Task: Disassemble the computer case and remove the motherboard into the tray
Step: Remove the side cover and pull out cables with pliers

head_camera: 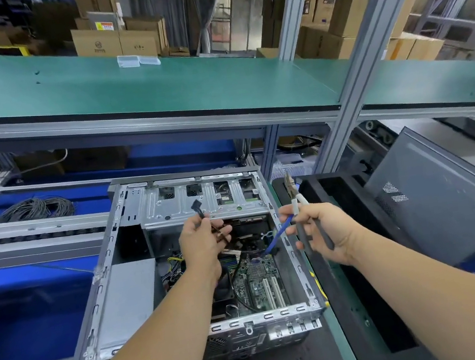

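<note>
My left hand [201,241] pinches black connector [196,207] above open case [106,281] | right hand [318,229] grips pliers [296,198], blue cable [279,237] | motherboard [258,282] inside case | risk: tugging tears board socket

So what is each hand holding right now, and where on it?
Left hand pinches a black cable just below its connector. Right hand grips the pliers by the handles and a blue cable.
</note>
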